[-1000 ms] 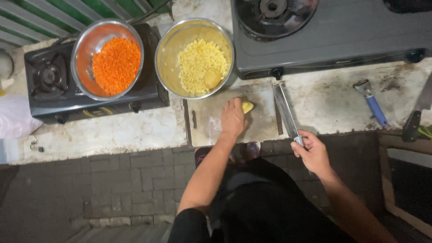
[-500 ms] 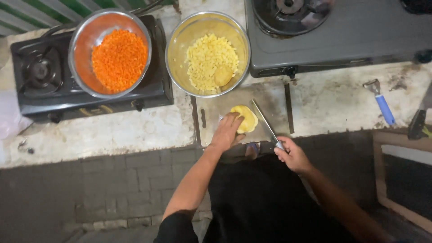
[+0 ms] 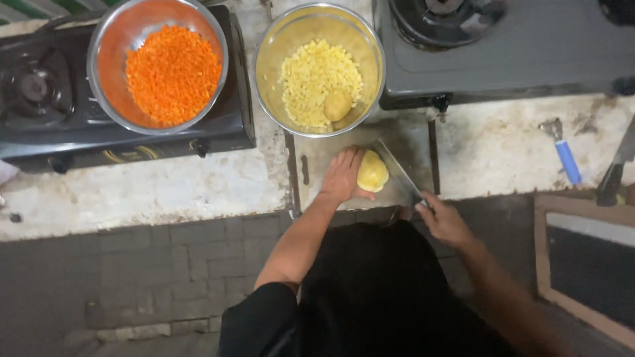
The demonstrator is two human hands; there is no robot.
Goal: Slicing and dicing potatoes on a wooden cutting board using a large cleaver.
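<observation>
The one camera is sitting on my head and looking almost straight down over my chest at the counter [image 3: 165, 192] in front of me. It is facing forward and downward, so the far edge of the counter is lying along the top of the frame and my dark-clothed body is filling the bottom. It is hanging fairly high, taking in both stoves [image 3: 40, 99], the cutting board [image 3: 317, 165] at the centre and the floor below. No second view is sharing this scene.
</observation>
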